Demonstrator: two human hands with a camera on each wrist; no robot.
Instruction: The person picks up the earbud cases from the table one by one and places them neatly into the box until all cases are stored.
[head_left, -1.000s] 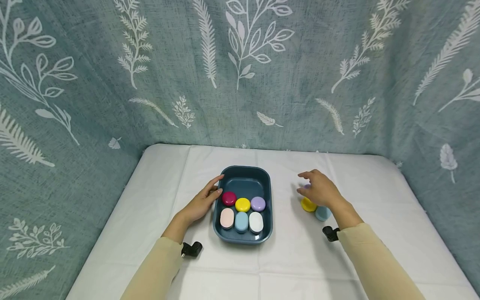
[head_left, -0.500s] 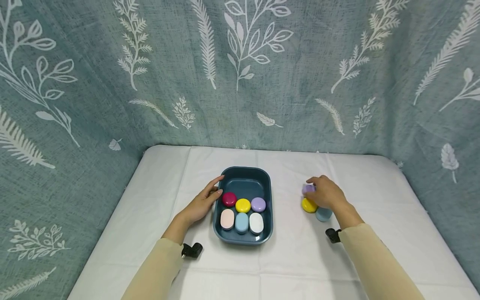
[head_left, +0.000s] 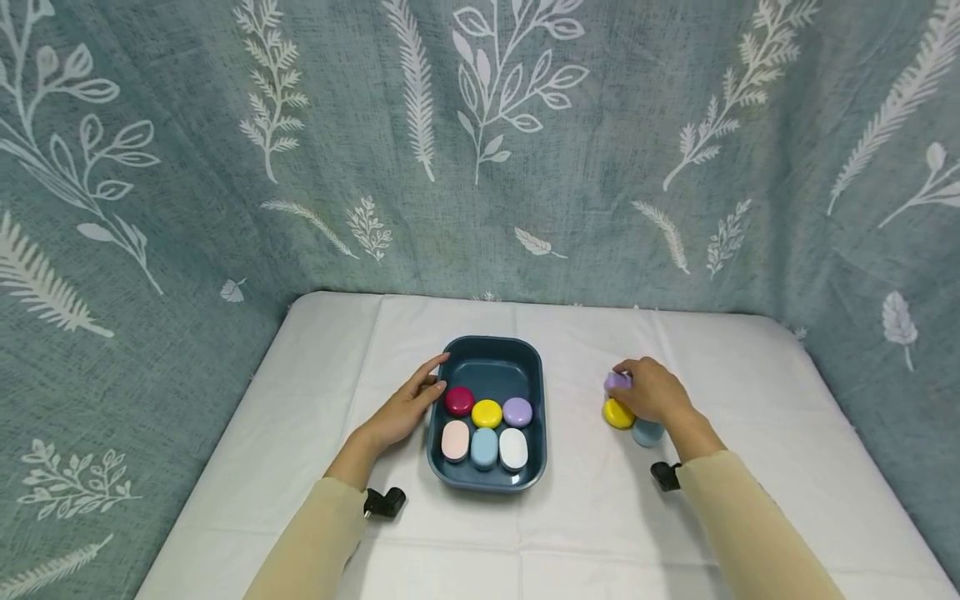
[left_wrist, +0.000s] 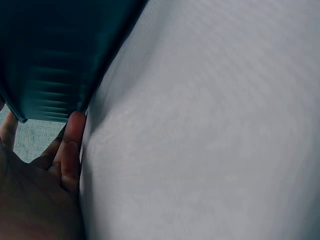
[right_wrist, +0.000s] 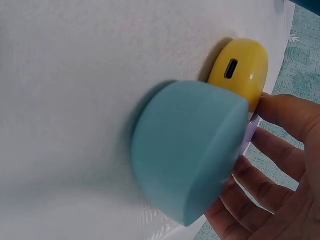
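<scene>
A dark blue tray (head_left: 491, 375) holds round red (head_left: 460, 402), yellow (head_left: 487, 414) and purple (head_left: 517, 412) pieces above oblong pink (head_left: 455, 441), light blue (head_left: 484, 450) and white (head_left: 513, 450) ones. Against its left side rests my left hand (head_left: 405, 411), fingers touching the outer wall (left_wrist: 55, 75). To the right, my right hand (head_left: 652, 390) pinches a round purple piece (head_left: 617, 381) between thumb and fingers. Close by lie a yellow round piece (right_wrist: 243, 70) with a dark port-like slot and a light blue piece (right_wrist: 185, 145), dome-like in the right wrist view.
White cloth (head_left: 450, 550) covers the table. A patterned grey-green curtain (head_left: 480, 217) hangs behind and along both sides. Black wrist cameras (head_left: 386, 502) sit at both sleeves. The tray's far part is bare, and white cloth separates it from the loose pieces.
My right hand has come down beside the loose pieces and closed its fingers on the purple one. My left hand has stayed against the tray.
</scene>
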